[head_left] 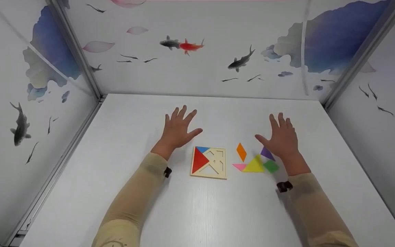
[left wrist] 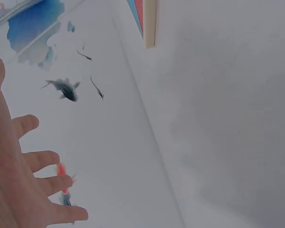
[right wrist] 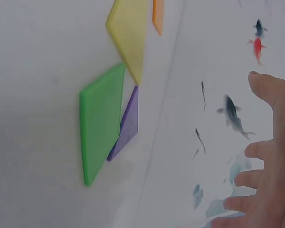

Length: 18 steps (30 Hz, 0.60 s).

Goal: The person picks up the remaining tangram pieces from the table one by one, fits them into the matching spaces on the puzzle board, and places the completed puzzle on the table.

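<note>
My left hand (head_left: 177,131) is held with fingers spread, above and left of a wooden tangram tray (head_left: 223,175). A red triangle (head_left: 199,160) and a blue triangle (head_left: 202,149) sit in the tray; its other recesses show bare wood. My right hand (head_left: 283,139), fingers also spread, is beside loose tangram pieces and partly covers the purple triangle (head_left: 266,153). Near it lie a green square (head_left: 271,166), a yellow triangle (head_left: 255,165), a pink piece (head_left: 240,167) and an orange parallelogram (head_left: 241,152). Neither hand holds anything.
The white table (head_left: 170,212) is enclosed by pale panels at the back (head_left: 197,75) and both sides, printed with fish and leaves. Metal posts stand at the back corners. A dark wrist camera (head_left: 284,186) is strapped at the right cuff, another (head_left: 167,172) at the left.
</note>
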Each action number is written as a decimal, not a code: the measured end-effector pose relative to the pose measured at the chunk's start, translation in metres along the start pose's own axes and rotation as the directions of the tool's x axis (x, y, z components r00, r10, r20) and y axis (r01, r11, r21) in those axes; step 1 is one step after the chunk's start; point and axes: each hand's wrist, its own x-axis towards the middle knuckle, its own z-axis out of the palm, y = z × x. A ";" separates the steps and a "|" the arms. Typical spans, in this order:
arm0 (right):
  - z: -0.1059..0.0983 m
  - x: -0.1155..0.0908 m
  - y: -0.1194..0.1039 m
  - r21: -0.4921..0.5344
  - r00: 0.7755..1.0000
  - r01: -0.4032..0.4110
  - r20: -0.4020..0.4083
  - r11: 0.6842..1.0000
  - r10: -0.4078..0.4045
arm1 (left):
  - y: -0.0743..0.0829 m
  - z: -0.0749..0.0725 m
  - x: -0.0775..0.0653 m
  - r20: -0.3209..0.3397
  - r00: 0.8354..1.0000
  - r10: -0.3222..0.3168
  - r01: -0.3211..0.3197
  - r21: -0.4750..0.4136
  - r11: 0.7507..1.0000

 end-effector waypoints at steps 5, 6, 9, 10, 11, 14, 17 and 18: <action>0.004 -0.009 -0.013 0.081 0.999 -0.025 0.043 0.996 0.022 | 0.003 0.001 -0.007 -0.025 0.999 -0.021 0.019 -0.095 0.995; 0.006 -0.011 -0.015 0.094 0.999 -0.023 0.042 0.995 0.019 | 0.004 0.002 -0.009 -0.022 0.999 -0.028 0.025 -0.116 0.993; 0.008 -0.017 -0.020 0.122 1.000 -0.009 0.021 0.993 0.006 | 0.006 0.005 -0.012 -0.004 0.998 -0.057 0.055 -0.176 0.983; 0.009 -0.019 -0.021 0.130 1.000 -0.003 0.013 0.992 0.002 | 0.006 0.006 -0.012 0.002 0.998 -0.066 0.065 -0.201 0.977; 0.010 -0.021 -0.022 0.142 1.000 0.000 0.009 0.990 -0.002 | 0.007 0.006 -0.013 0.008 0.998 -0.070 0.070 -0.229 0.971; 0.014 -0.025 -0.021 0.176 1.000 0.005 0.014 0.984 -0.007 | 0.008 0.009 -0.015 0.001 0.997 -0.074 0.071 -0.314 0.947; 0.019 -0.027 -0.019 0.215 0.998 -0.007 0.058 0.977 -0.006 | 0.009 0.012 -0.017 -0.017 0.998 -0.067 0.055 -0.376 0.925; 0.019 -0.027 -0.019 0.228 0.997 -0.013 0.080 0.974 -0.005 | 0.010 0.013 -0.018 -0.020 0.998 -0.067 0.054 -0.387 0.921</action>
